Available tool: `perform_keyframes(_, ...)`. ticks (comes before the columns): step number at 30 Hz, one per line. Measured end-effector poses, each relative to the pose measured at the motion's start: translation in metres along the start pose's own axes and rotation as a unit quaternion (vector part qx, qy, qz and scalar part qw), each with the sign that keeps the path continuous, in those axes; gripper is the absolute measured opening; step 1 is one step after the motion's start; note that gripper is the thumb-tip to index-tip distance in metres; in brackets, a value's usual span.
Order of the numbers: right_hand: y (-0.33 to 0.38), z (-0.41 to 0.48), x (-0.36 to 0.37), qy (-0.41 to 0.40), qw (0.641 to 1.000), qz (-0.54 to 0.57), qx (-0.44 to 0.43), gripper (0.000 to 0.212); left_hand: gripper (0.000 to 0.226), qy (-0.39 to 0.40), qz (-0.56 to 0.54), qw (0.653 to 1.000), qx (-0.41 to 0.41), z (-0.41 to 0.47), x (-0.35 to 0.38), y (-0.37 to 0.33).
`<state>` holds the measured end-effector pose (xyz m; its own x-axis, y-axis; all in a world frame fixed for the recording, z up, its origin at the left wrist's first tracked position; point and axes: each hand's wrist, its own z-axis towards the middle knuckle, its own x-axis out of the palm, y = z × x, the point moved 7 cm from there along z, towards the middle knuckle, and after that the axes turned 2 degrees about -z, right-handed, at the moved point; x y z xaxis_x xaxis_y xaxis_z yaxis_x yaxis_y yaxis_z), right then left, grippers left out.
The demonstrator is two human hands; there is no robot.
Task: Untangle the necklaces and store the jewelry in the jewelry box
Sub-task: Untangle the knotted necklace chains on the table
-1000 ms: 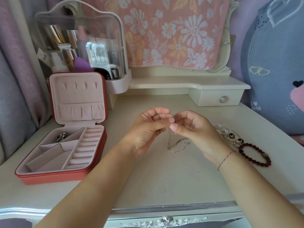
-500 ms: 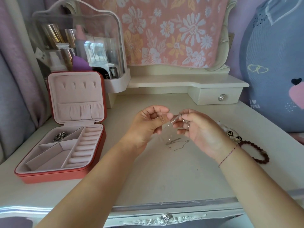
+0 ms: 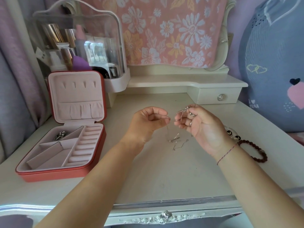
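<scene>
Left hand (image 3: 146, 125) is curled, and a fine strand of the necklaces (image 3: 176, 140) appears to be pinched between its thumb and forefinger. The right hand (image 3: 204, 129), at its 3 o'clock and slightly apart, is closed round a bunched part of the same chains, with a small pendant held up at the fingertips. From both hands the silver strands hang down, and their loose ends are pooled on the tabletop (image 3: 164, 175) just below the gap between the hands.

The chains are judged to be very light, limp and slippery, and thin enough to kink or snap if jerked. Hold is best taken close on either side of the knot, with fingertips only, and the loops teased apart, not pulled tight.

The jewelry box (image 3: 65, 174) lies open at 9 o'clock of the hands, well apart. One silver piece (image 3: 59, 136) is seen in its rear left compartment; nothing can be made out in the other sections. A dark bead bracelet (image 3: 251, 143) lies at 4 o'clock of the right hand, partly hidden by the wrist, with a pale piece just behind it. A clear cosmetics case (image 3: 79, 46) stands at 11 o'clock, behind the box. Nothing is seen lying between the hands and the box.
</scene>
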<state>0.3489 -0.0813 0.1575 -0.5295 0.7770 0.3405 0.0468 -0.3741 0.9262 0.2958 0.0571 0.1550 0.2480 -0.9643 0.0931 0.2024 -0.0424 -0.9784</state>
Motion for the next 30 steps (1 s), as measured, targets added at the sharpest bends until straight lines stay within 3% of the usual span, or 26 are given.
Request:
perform_keyframes(9, 0.015, 0.002, 0.004, -0.002, 0.997, -0.073, -0.023, 0.014, 0.012, -0.013, 0.056, 0.998, -0.023, -0.001, -0.002, 0.002)
perform_keyframes(12, 0.021, 0.005, 0.008, 0.010, 0.995, -0.095, -0.025, 0.012, 0.008, 0.004, -0.007, 0.998, -0.061, -0.001, 0.001, 0.004)
perform_keyframes(16, 0.028, 0.013, 0.008, 0.016, 0.994, -0.104, -0.019, 0.014, 0.027, 0.037, -0.105, 0.988, -0.109, -0.002, 0.006, 0.007)
perform_keyframes(22, 0.035, 0.024, -0.004, 0.007, 0.999, -0.038, -0.006, 0.020, 0.028, 0.026, -0.203, 0.974, -0.095, 0.002, -0.005, 0.001)
perform_keyframes(27, 0.020, 0.024, -0.008, 0.016, 0.998, 0.060, 0.000, 0.003, 0.016, 0.025, -0.247, 0.965, -0.081, 0.004, -0.007, 0.000)
perform_keyframes(30, 0.020, 0.024, -0.013, 0.019, 0.998, 0.064, -0.005, 0.004, 0.013, 0.037, -0.283, 0.955, -0.082, 0.003, -0.006, -0.001)
